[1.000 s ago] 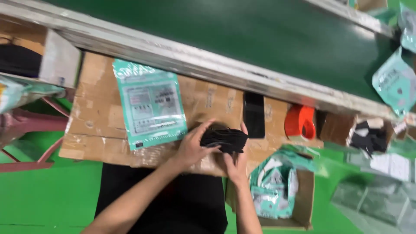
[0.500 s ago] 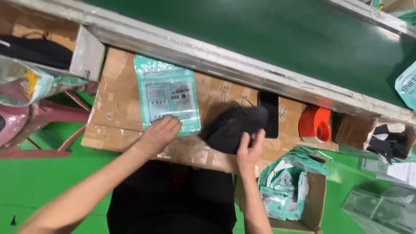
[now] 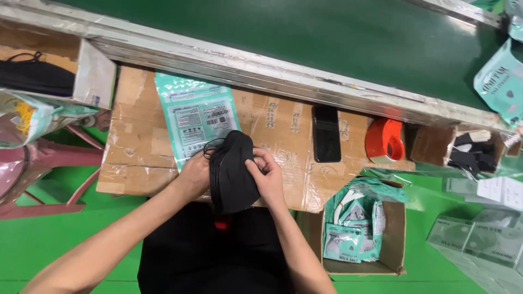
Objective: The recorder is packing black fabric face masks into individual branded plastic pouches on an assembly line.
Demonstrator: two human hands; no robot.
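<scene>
Both my hands hold a stack of black face masks (image 3: 233, 173) upright over the near edge of a taped cardboard work board (image 3: 136, 147). My left hand (image 3: 195, 175) grips the stack's left side and my right hand (image 3: 266, 173) pinches its right side. A teal and white flat packaging pouch (image 3: 197, 117) lies on the board just behind the masks, partly covered by them.
A black phone (image 3: 327, 133) and an orange tape dispenser (image 3: 384, 140) sit to the right. A cardboard box of teal pouches (image 3: 357, 228) stands at lower right. A green conveyor belt (image 3: 305, 38) runs along the back. More black masks (image 3: 32, 76) lie in a box at far left.
My left hand has left the teal pouch and joined my right hand on the black masks. The stack now stands upright in front of the pouch.
</scene>
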